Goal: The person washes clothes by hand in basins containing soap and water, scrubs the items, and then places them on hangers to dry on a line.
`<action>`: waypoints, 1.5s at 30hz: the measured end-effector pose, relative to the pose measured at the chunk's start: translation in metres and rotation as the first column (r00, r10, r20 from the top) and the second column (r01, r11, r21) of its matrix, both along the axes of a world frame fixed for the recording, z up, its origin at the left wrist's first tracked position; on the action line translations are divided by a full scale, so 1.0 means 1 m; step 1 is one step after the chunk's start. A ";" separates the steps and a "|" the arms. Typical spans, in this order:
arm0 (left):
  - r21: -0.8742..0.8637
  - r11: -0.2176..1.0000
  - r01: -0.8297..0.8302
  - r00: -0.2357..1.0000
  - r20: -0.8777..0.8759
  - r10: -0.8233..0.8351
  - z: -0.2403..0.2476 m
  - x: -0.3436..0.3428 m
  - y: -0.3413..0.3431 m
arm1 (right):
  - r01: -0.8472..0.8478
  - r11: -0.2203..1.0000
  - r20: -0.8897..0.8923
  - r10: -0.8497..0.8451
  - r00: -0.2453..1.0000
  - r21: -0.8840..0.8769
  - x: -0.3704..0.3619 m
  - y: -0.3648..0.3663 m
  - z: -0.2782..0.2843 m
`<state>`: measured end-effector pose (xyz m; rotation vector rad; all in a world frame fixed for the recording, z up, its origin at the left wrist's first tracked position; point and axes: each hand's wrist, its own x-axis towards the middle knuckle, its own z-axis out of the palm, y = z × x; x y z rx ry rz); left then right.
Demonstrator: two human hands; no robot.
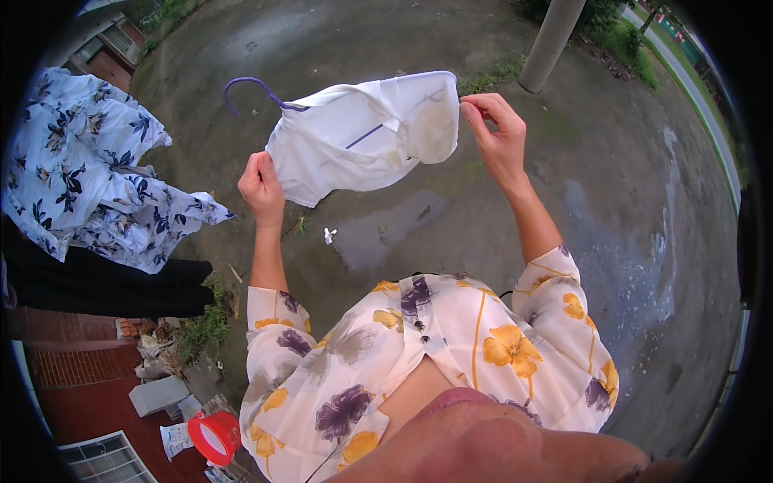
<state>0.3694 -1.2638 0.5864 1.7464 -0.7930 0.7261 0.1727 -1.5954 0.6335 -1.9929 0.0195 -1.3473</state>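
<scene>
A thin white garment (322, 149), perhaps a sleeveless top, is stretched between my two hands in front of me. A purple hanger (250, 80) runs through it, turned sideways so that its hook points left. Part of its bar shows through an opening in the middle of the cloth; the rest lies under the fabric. My left hand (262, 179) is closed on the garment's left edge, below the hook. At the far end, my right hand (497, 129) pinches the garment's right edge between thumb and forefinger.
White clothing with dark blue flowers (88, 169) hangs at the left, with black clothing (121, 282) below it. A red bucket (216, 439) stands at the lower left near a pale block (157, 396). A grey pole (551, 44) rises at the upper right. The concrete ground (386, 233) has wet patches.
</scene>
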 end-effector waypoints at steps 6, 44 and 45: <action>0.016 1.000 -0.024 0.999 -0.039 0.025 0.004 -0.003 -0.005 | -0.085 0.996 -0.185 0.082 0.979 -0.011 0.026 0.025 0.006; -0.010 0.998 0.065 0.984 -0.167 -0.065 -0.035 -0.007 0.013 | -0.201 0.871 -0.380 0.390 0.839 0.449 0.055 -0.053 -0.001; -0.016 0.998 0.064 0.984 -0.165 -0.065 -0.034 -0.005 0.014 | -0.221 0.846 -0.390 0.436 0.811 0.486 0.054 -0.052 -0.015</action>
